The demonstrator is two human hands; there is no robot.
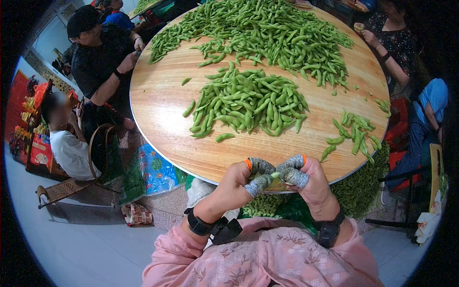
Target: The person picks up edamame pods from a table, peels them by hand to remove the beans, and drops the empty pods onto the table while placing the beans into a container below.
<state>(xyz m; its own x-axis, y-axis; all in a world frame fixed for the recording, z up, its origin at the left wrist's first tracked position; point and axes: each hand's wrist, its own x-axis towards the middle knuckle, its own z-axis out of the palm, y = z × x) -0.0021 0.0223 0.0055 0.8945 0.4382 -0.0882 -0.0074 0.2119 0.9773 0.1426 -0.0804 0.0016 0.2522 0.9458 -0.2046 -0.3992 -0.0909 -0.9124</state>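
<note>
At the near edge of the round table, my left hand (235,185) and my right hand (313,184) meet with fingertips pinched together. Grey knitted finger covers with orange rims wrap the thumbs and fingers. Between them shows a bit of a green soybean pod (275,175), gripped from both sides and mostly hidden by the fingers. Just beyond lies a heap of green soybean pods (248,100), with a single loose pod (224,137) at its near side. To the right of my right hand is a smaller scatter of pods and opened shells (356,131).
A large pile of pods (267,28) covers the far part of the wooden table (162,105). People sit around it, a dark-sleeved person (98,57) at left among them. Below the right rim are heaped green shells (356,189); a blue plastic bag (158,167) lies at lower left.
</note>
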